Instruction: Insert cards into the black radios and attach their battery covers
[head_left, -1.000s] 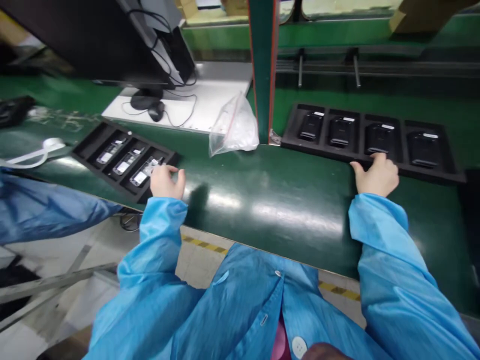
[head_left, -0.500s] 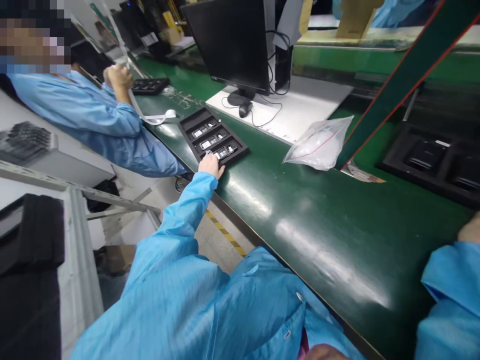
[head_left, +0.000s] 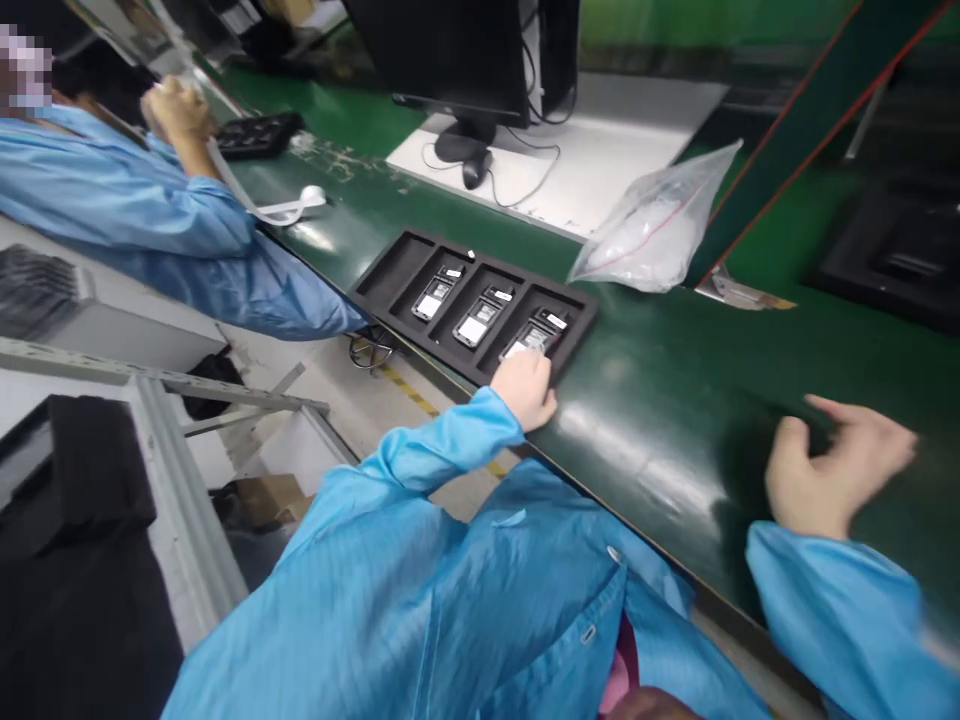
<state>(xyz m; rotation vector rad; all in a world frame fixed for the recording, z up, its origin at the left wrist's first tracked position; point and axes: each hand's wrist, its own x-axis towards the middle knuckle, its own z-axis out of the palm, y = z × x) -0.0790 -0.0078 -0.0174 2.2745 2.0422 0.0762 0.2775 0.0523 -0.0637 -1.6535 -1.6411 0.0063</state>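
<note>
Tray (head_left: pixel 394 272) of phones (head_left: pixel 478 324) now lies nearer the bag (head_left: pixel 646 232) along the worktop (head_left: pixel 637 400); left hand (head_left: pixel 523 388) is at its near corner, grip unclear. Right hand (head_left: pixel 825 475) hovers, grip apart; only the left attends it.

Left arm stretched forward and slightly rightward to the tray (head_left: pixel 397 268), blue sleeve down to the wrist. Left hand (head_left: pixel 525 388) at the tray's near right corner, back of hand up, fingers curled over the edge, thumb tucked along the outer side. Right hand (head_left: pixel 832 465) well right of the tray, grasping nothing, thumb and fingers parted, fingertips blurred. Right arm entered from the tray's near right, its sleeve folded back at the wrist.
</note>
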